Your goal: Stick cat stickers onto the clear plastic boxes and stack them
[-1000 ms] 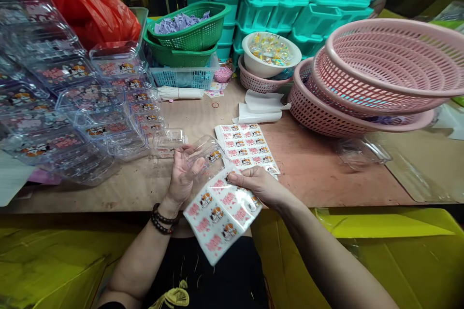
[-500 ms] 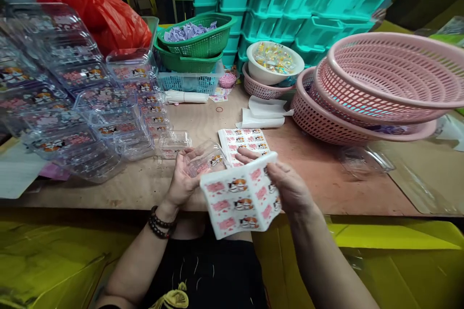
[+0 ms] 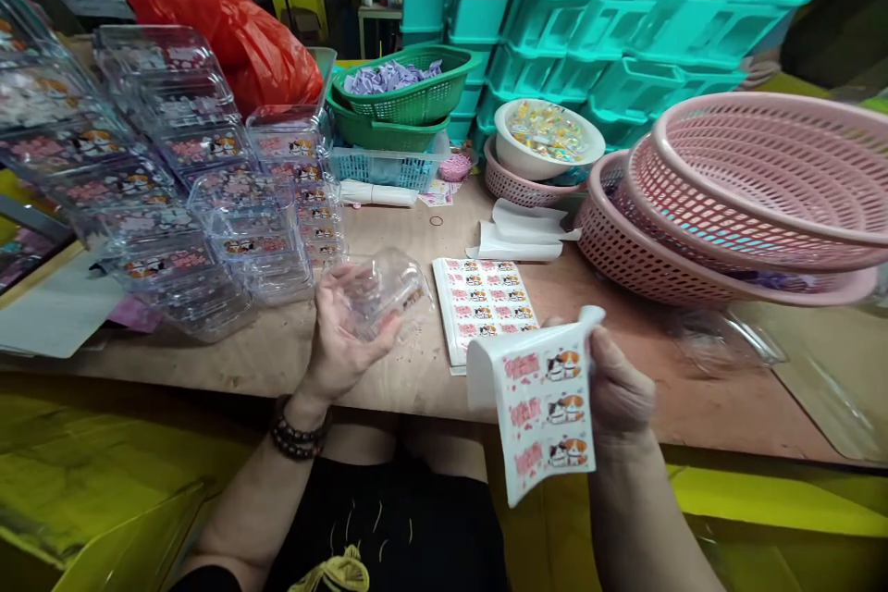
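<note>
My left hand [image 3: 351, 324] is closed around a clear plastic box [image 3: 392, 291], held just over the near part of the table; a cat picture shows on the box's side. In my right hand [image 3: 621, 384] is a bent sheet of stickers [image 3: 548, 407] with cats and pink lettering, gripped at its right edge. Between the two hands, a stack of the same sticker sheets [image 3: 486, 296] lies on the table. Stacked clear boxes with cat stickers [image 3: 215, 148] rise to the left of my left hand.
Pink baskets [image 3: 749, 259] stand at the right, near a clear plastic piece [image 3: 725, 338]. White backing paper [image 3: 520, 236] lies behind the sticker stack. Farther back are a white bowl [image 3: 513, 143], green baskets [image 3: 388, 134], turquoise bins [image 3: 555, 18] and a red bag [image 3: 215, 28].
My right hand has moved right with the sticker sheet, away from the box. The left hand has turned the clear box. The view has shifted slightly left.
</note>
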Motion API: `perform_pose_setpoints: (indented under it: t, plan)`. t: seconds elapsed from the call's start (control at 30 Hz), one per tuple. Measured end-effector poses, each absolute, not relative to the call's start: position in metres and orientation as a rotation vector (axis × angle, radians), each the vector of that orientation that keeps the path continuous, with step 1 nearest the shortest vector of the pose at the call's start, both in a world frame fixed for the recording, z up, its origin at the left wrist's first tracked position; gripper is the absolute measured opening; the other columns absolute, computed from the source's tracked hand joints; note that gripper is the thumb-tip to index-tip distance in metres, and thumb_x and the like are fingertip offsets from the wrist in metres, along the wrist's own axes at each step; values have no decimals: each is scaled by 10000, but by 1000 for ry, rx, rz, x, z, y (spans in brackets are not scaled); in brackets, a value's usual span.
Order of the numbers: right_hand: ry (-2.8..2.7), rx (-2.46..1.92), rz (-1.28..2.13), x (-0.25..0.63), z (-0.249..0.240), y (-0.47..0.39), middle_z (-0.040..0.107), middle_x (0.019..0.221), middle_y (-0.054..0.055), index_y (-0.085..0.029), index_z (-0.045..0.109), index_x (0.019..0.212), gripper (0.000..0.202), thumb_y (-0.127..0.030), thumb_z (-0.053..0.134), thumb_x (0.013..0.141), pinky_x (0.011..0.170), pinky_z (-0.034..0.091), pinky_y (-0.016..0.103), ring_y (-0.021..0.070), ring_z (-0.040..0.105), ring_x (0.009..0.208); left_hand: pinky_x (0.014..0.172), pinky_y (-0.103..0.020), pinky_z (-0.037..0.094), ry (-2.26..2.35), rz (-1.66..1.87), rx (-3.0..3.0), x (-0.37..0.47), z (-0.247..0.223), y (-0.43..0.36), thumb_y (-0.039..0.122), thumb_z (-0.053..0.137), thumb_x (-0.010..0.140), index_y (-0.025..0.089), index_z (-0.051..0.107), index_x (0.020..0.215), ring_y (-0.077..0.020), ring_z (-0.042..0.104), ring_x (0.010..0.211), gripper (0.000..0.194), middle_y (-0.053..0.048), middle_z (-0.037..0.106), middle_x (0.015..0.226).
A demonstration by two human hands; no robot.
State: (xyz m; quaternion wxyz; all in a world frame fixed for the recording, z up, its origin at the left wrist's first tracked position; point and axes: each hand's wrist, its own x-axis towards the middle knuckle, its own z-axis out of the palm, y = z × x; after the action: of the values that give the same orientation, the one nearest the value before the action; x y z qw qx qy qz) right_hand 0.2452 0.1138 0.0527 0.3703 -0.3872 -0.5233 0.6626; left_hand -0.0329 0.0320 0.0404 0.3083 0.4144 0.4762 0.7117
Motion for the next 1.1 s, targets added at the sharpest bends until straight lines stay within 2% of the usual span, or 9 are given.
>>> perform_pose_setpoints:
  t: [0.07, 0.13, 0.23, 0.3, 0.4, 0.47, 0.63, 0.93, 1.1]
  plan:
    - [-1248, -946, 1724, 248, 46, 119, 752, 804, 39, -279, 725, 879, 312, -571, 732, 767, 684, 561, 381, 218, 694, 666, 1014, -385, 515, 1333, 1984, 1227, -45, 51, 40, 248, 869, 668, 304, 416, 1242, -228, 552, 1231, 733, -63, 493, 1328]
    - [-1314, -918, 1743, 244, 46, 127, 731, 755, 35, -253, 732, 828, 284, -467, 836, 671, 663, 542, 364, 209, 667, 646, 1012, -382, 516, 1346, 2014, 1271, -56, 58, 45, 252, 879, 650, 294, 433, 1225, -228, 555, 1227, 729, -64, 504, 1314]
    - [-1520, -862, 1688, 226, 55, 140, 608, 565, 23, -201, 686, 635, 298, -472, 804, 669, 525, 438, 305, 159, 539, 517, 934, -335, 547, 1268, 1957, 1171, -61, 57, 44, 259, 869, 658, 287, 466, 1222, -199, 607, 1123, 694, -55, 560, 1236]
    - [-1648, -887, 1686, 206, 64, 144, 506, 507, -13, -187, 695, 680, 339, -521, 723, 732, 465, 346, 274, 123, 428, 457, 921, -321, 545, 1200, 1899, 1049, -57, 51, 38, 266, 862, 665, 283, 485, 1215, -191, 615, 1101, 668, -46, 588, 1189]
    - [-1915, -1030, 1660, 172, 73, 142, 585, 658, -12, -177, 702, 1122, 532, -543, 736, 738, 532, 393, 262, 134, 505, 556, 979, -349, 517, 1112, 1838, 885, -44, 41, 30, 274, 869, 655, 271, 506, 1207, -208, 592, 1154, 661, -46, 608, 1178]
    - [-2050, -1037, 1652, 153, 76, 138, 641, 779, 17, -174, 655, 1243, 685, -548, 797, 687, 619, 444, 275, 161, 573, 676, 1004, -363, 501, 1069, 1797, 811, -37, 37, 27, 276, 877, 644, 265, 517, 1220, -216, 588, 1167, 680, -47, 619, 1180]
    - [-2038, -880, 1814, 136, 76, 134, 630, 810, 20, -148, 695, 1133, 653, -543, 839, 634, 697, 449, 294, 169, 566, 746, 1047, -371, 470, 981, 1787, 688, -34, 34, 27, 327, 873, 662, 252, 544, 1206, -212, 610, 1148, 640, -47, 652, 1148]
    - [-1856, -785, 1885, 143, 66, 131, 652, 939, 39, -198, 671, 1179, 686, -498, 882, 599, 795, 514, 330, 194, 601, 868, 1058, -446, 483, 994, 1641, 788, -42, 33, 24, 292, 863, 681, 274, 476, 1277, -220, 613, 1135, 711, -41, 627, 1163]
    - [-1985, -844, 1807, 151, 65, 133, 669, 1081, 76, -212, 636, 1275, 757, -535, 858, 628, 841, 535, 369, 221, 629, 935, 1023, -413, 517, 1110, 1536, 913, -44, 31, 17, 217, 853, 682, 292, 438, 1314, -221, 602, 1169, 760, -54, 594, 1210]
